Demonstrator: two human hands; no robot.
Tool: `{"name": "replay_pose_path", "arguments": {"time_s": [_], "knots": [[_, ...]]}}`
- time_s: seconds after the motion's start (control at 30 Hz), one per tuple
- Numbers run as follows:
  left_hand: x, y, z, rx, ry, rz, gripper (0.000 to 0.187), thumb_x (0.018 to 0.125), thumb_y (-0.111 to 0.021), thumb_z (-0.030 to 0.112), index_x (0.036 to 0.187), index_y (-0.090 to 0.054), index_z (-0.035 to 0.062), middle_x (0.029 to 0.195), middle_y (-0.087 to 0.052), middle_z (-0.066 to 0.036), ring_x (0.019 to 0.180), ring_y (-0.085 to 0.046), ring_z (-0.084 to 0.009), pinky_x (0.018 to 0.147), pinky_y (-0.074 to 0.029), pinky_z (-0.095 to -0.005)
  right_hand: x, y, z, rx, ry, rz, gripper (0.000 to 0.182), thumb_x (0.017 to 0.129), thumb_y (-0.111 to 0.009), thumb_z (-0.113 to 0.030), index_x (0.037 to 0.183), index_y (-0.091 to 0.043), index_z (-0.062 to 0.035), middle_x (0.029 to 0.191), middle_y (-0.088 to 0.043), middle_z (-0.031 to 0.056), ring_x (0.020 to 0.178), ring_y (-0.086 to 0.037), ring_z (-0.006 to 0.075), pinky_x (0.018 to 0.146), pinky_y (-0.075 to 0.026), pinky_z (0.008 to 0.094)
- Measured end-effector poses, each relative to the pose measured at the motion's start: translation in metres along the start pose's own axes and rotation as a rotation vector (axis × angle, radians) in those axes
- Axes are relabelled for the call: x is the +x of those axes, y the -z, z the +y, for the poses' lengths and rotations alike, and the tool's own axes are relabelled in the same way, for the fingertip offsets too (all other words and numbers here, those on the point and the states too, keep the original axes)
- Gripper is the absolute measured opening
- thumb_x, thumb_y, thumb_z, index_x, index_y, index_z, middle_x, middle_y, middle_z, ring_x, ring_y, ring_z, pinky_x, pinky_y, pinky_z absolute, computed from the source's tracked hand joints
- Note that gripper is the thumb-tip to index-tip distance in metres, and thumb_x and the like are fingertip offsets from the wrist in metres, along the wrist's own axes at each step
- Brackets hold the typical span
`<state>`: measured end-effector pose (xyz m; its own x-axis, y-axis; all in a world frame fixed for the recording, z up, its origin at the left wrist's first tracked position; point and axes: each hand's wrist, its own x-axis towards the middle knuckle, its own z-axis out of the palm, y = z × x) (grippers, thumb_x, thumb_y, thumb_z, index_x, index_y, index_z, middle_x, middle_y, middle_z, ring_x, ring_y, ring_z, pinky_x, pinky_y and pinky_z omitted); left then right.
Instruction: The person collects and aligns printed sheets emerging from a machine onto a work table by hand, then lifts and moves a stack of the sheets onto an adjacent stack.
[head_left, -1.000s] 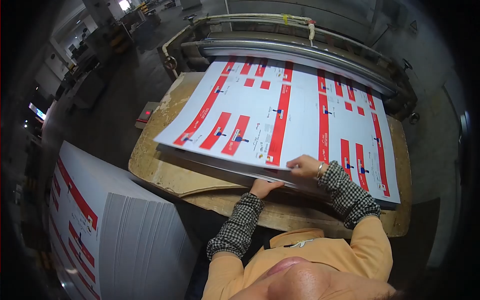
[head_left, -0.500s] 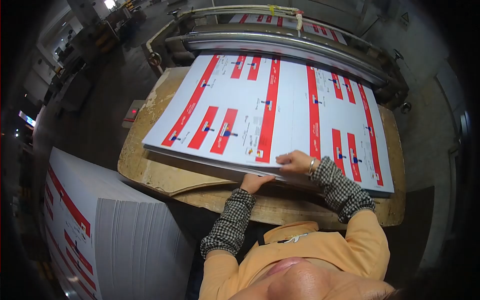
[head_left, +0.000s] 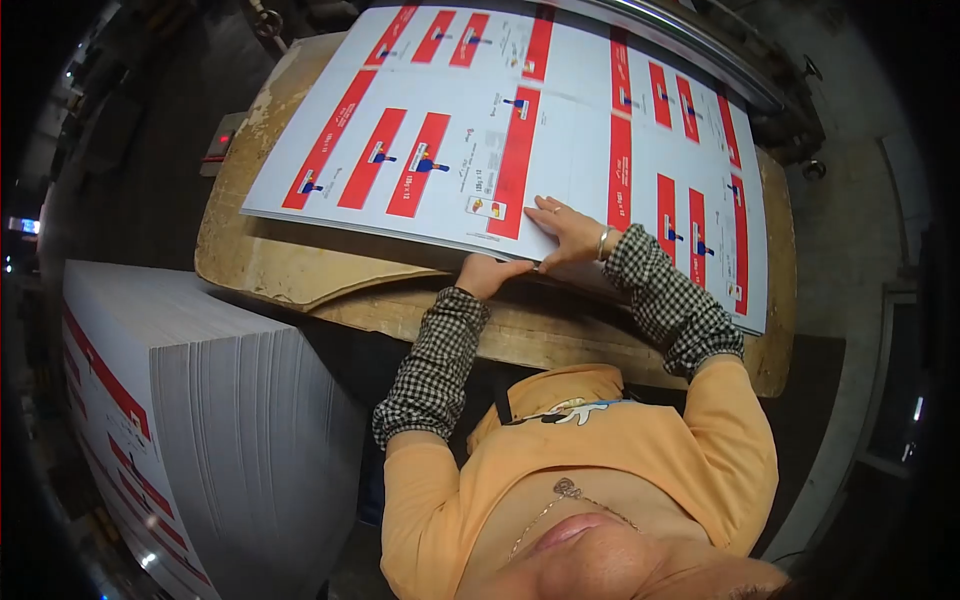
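Large white sheets (head_left: 590, 150) printed with red bars and small blue figures lie in a stack on a worn wooden board (head_left: 400, 308). My left hand (head_left: 488, 274) is at the stack's near edge, thumb stretched right along it. Its other fingers are hidden, seemingly beneath the edge, so it appears to grip the sheets. Just right of it, my right hand (head_left: 570, 234) rests on top of the print, index finger stretched out and thumb down at the edge. Both thumbs nearly meet. A faint crosswise line interrupts the red bars farther back.
Beyond the sheets is a metal roller (head_left: 715, 50) of a machine, partly out of view. A tall stack of printed sheets (head_left: 235, 450) stands at lower left, close to the board. A small box with a red light (head_left: 222, 140) sits by the board's left side.
The view has tilted downward, so board and sheets sit higher and most of the rollers have left the picture. My right hand's fingers have spread, and its thumb is closer to my left thumb.
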<state>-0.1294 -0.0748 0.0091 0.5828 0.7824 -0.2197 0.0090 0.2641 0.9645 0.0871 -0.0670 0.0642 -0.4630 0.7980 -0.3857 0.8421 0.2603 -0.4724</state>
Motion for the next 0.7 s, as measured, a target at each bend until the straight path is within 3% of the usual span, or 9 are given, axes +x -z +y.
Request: {"name": "replay_pose_path", "arguments": {"time_s": [0.03, 0.13, 0.17, 0.27, 0.3, 0.4, 0.6, 0.7], "knots": [[0.001, 0.001, -0.004, 0.019, 0.001, 0.0, 0.047, 0.069, -0.075, 0.013, 0.109, -0.056, -0.0031, 0.102, -0.062, -0.011, 0.093, -0.058, -0.0183, 0.083, -0.046, -0.0288, -0.004, 0.005, -0.007, -0.012, 0.0, 0.036, 0.084, 0.068, -0.072, -0.038, 0.134, -0.036, -0.002, 0.141, -0.025, 0.0282, 0.133, -0.023, 0.0376, 0.107, -0.026, 0.0398], [0.001, 0.004, -0.008, 0.075, 0.0, 0.008, 0.045, 0.07, -0.074, 0.01, 0.109, -0.056, -0.0034, 0.102, -0.062, -0.01, 0.092, -0.058, -0.0173, 0.082, -0.047, -0.0288, -0.007, 0.028, -0.015, 0.166, -0.033, -0.095, 0.059, 0.075, -0.065, -0.03, 0.122, -0.05, 0.0024, 0.131, -0.043, 0.0261, 0.123, -0.042, 0.0354, 0.101, -0.035, 0.0393], [-0.001, 0.004, -0.007, 0.093, 0.004, 0.009, 0.044, 0.071, -0.074, 0.011, 0.108, -0.057, -0.0034, 0.102, -0.062, -0.01, 0.092, -0.058, -0.0171, 0.082, -0.046, -0.0289, -0.008, 0.023, -0.001, 0.285, 0.036, 0.049, 0.04, 0.079, -0.059, -0.022, 0.108, -0.059, 0.0057, 0.116, -0.057, 0.0227, 0.107, -0.057, 0.0313, 0.093, -0.044, 0.0357], [-0.005, 0.003, 0.006, 0.123, 0.029, 0.01, 0.038, 0.073, -0.072, 0.013, 0.104, -0.06, -0.0033, 0.102, -0.063, -0.009, 0.093, -0.058, -0.0167, 0.083, -0.046, -0.0292, -0.026, 0.06, -0.021, 0.453, 0.011, 0.114, 0.036, 0.079, -0.058, -0.018, 0.105, -0.06, 0.0069, 0.112, -0.06, 0.022, 0.099, -0.062, 0.0291, 0.087, -0.048, 0.0327], [-0.006, 0.003, 0.01, 0.127, 0.028, -0.008, 0.037, 0.073, -0.072, 0.013, 0.104, -0.061, -0.0033, 0.102, -0.063, -0.009, 0.093, -0.058, -0.0167, 0.083, -0.046, -0.029, -0.028, 0.053, -0.021, 0.423, 0.15, 0.324, 0.031, 0.079, -0.053, -0.019, 0.102, -0.063, 0.0005, 0.093, -0.065, 0.0205, 0.082, -0.064, 0.0281, 0.076, -0.05, 0.0346], [-0.01, -0.002, 0.019, 0.133, 0.042, -0.002, 0.033, 0.074, -0.07, 0.014, 0.102, -0.063, -0.0034, 0.1, -0.064, -0.009, 0.091, -0.058, -0.0163, 0.081, -0.046, -0.0273, -0.034, 0.048, -0.027, 0.4, 0.054, 0.229, 0.035, 0.079, -0.058, -0.015, 0.105, -0.06, 0.0068, 0.112, -0.06, 0.0221, 0.099, -0.061, 0.0277, 0.088, -0.047, 0.0316], [-0.005, 0.003, 0.016, 0.053, 0.27, 0.002, 0.04, 0.072, -0.074, 0.019, 0.102, -0.063, -0.0049, 0.099, -0.065, -0.01, 0.088, -0.058, -0.0144, 0.079, -0.046, -0.0259, -0.022, 0.006, -0.008, 0.336, 0.088, 0.194, 0.037, 0.074, -0.065, -0.018, 0.105, -0.062, 0.0034, 0.117, -0.057, 0.0205, 0.11, -0.056, 0.0278, 0.094, -0.043, 0.0323], [-0.003, 0.002, 0.007, 0.107, 0.077, 0.02, 0.04, 0.071, -0.075, 0.015, 0.102, -0.06, -0.0044, 0.097, -0.064, -0.009, 0.088, -0.058, -0.0154, 0.078, -0.047, -0.0275, -0.015, 0.01, 0.005, 0.496, 0.006, 0.142, 0.04, 0.072, -0.069, -0.018, 0.106, -0.061, 0.0032, 0.119, -0.057, 0.0193, 0.114, -0.053, 0.0257, 0.096, -0.041, 0.0305]]}}
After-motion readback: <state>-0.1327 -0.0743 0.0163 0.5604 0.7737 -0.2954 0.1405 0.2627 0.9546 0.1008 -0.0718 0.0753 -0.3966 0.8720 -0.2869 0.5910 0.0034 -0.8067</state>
